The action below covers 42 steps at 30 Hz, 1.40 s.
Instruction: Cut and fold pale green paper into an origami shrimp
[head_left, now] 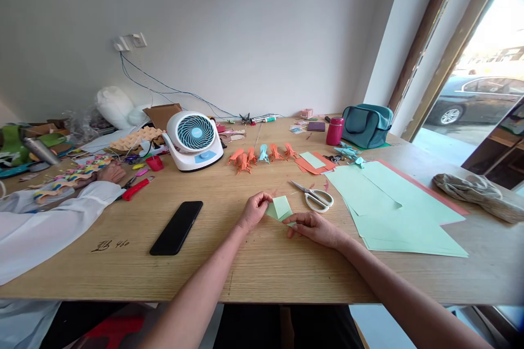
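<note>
A small piece of pale green paper [281, 207], partly folded over, is held between my two hands just above the table. My left hand [254, 211] pinches its left corner between thumb and fingers. At the lower right edge, my right hand [313, 229] grips the paper, thumb underneath and fingers bent. White-handled scissors [317, 199] lie open-bladed behind my right hand. Beyond the paper stands a row of folded paper figures, several orange [244, 161] and one light blue [263, 153].
Large green sheets [401, 223] cover the table's right side. A black phone [177, 228] lies to the left, behind it a white fan [195, 141]. A pink flask [334, 131] and teal bag [366, 126] stand back right. A co-worker's hand [111, 172] rests at left near a red knife [138, 188].
</note>
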Available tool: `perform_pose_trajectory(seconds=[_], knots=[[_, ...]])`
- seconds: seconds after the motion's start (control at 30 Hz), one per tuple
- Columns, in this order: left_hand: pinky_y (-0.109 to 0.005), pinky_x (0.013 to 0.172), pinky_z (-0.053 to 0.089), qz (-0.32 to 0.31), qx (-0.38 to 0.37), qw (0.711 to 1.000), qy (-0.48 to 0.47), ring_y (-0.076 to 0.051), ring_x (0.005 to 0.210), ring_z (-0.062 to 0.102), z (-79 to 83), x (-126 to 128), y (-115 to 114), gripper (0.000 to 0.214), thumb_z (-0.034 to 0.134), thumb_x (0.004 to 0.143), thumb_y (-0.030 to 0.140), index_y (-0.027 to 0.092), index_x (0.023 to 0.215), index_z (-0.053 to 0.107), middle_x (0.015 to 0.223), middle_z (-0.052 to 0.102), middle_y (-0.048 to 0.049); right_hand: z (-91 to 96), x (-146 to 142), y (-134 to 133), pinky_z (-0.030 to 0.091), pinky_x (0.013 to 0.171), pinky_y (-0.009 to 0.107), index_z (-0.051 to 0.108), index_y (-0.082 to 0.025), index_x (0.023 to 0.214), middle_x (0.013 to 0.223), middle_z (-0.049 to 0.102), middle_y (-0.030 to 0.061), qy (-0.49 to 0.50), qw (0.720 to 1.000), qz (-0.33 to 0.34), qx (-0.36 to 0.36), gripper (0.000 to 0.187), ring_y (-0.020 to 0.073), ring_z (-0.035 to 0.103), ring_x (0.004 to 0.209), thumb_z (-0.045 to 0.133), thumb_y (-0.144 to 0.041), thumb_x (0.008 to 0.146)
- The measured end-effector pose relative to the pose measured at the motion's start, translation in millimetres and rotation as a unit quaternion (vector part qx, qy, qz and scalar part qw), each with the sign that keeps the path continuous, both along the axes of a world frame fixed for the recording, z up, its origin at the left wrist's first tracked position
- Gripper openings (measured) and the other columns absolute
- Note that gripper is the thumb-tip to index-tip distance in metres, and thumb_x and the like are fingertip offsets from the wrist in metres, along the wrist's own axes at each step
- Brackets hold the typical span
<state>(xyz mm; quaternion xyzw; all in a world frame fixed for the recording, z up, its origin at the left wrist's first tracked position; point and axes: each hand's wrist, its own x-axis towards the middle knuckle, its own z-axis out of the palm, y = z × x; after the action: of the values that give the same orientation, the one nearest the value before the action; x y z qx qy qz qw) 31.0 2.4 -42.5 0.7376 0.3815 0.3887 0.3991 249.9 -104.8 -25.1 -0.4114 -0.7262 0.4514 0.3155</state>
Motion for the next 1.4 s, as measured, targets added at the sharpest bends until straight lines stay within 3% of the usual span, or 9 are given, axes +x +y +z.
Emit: perform_pose_trajectory(seconds=[0.17, 0.53, 0.67, 0.77, 0.97, 1.2, 1.4], knots=[[-0.021, 0.062, 0.041, 0.008, 0.002, 1.0, -0.024, -0.011, 0.066, 0.052, 5.5, 0.3, -3.1, 0.01, 0.059, 0.085, 0.022, 0.015, 0.078, 0.062, 0.07, 0.06, 0.0014, -4.4, 3.4, 3.8, 0.053, 0.078, 0.032, 0.066, -0.018, 0.12, 0.093, 0.077, 0.0064, 0.03, 0.999, 0.013, -0.029, 0.047, 0.0175, 0.068, 0.081, 0.054, -0.055, 0.094], [-0.021, 0.061, 0.037, 0.003, 0.023, 1.0, -0.005, -0.012, 0.064, 0.048, 9.5, 0.3, -3.9, 0.014, 0.053, 0.081, 0.024, 0.016, 0.075, 0.063, 0.066, 0.057, 0.0008, 9.8, 8.6, -3.0, 0.055, 0.077, 0.032, 0.07, -0.018, 0.113, 0.085, 0.077, 0.0059, 0.041, 0.995, 0.02, -0.086, 0.047, 0.0162, 0.069, 0.077, 0.058, -0.058, 0.09], [-0.021, 0.059, 0.035, 0.0, 0.045, 0.999, 0.021, -0.012, 0.061, 0.046, 10.4, -1.9, -5.7, 0.015, 0.051, 0.082, 0.02, 0.016, 0.075, 0.064, 0.065, 0.056, 0.0014, 11.9, 15.8, -2.3, 0.05, 0.061, 0.026, 0.072, -0.016, 0.105, 0.071, 0.074, 0.0042, 0.031, 0.996, 0.015, -0.087, 0.046, 0.0136, 0.063, 0.062, 0.06, -0.057, 0.089], [-0.021, 0.059, 0.035, -0.007, 0.069, 0.996, 0.049, -0.012, 0.06, 0.045, 12.4, -3.6, -12.1, 0.017, 0.049, 0.082, 0.015, 0.017, 0.076, 0.065, 0.067, 0.058, 0.0014, 13.5, 21.8, 0.1, 0.04, 0.051, 0.023, 0.073, -0.014, 0.104, 0.056, 0.063, -0.0001, 0.028, 0.997, -0.03, -0.058, 0.047, 0.0106, 0.052, 0.049, 0.056, -0.055, 0.091], [-0.023, 0.063, 0.036, -0.037, 0.121, 0.986, 0.104, -0.013, 0.066, 0.049, 15.0, -2.3, -24.8, 0.025, 0.045, 0.083, 0.005, 0.018, 0.078, 0.066, 0.075, 0.06, -0.0003, 11.2, 21.8, 6.0, 0.039, 0.059, 0.026, 0.071, -0.014, 0.105, 0.071, 0.062, 0.0014, 0.032, 0.99, -0.136, 0.031, 0.038, 0.012, 0.052, 0.063, 0.054, -0.046, 0.093], [-0.025, 0.069, 0.041, -0.061, 0.161, 0.974, 0.15, -0.015, 0.074, 0.055, 10.0, -1.1, -27.9, 0.028, 0.045, 0.085, 0.002, 0.017, 0.082, 0.067, 0.084, 0.061, -0.0026, 9.5, 8.3, 3.1, 0.042, 0.067, 0.027, 0.071, -0.015, 0.104, 0.088, 0.065, 0.0044, -0.02, 0.983, -0.158, 0.093, 0.026, 0.0135, 0.053, 0.073, 0.054, -0.029, 0.09], [-0.031, 0.083, 0.045, -0.061, 0.202, 0.959, 0.189, -0.019, 0.089, 0.057, 11.6, -1.4, -31.6, 0.035, 0.043, 0.08, -0.005, 0.017, 0.083, 0.07, 0.088, 0.063, -0.0048, 3.8, 4.9, 6.4, 0.046, 0.064, 0.026, 0.07, -0.018, 0.105, 0.096, 0.062, 0.0041, -0.064, 0.977, -0.16, 0.129, 0.024, 0.0098, 0.051, 0.064, 0.056, -0.018, 0.085]])
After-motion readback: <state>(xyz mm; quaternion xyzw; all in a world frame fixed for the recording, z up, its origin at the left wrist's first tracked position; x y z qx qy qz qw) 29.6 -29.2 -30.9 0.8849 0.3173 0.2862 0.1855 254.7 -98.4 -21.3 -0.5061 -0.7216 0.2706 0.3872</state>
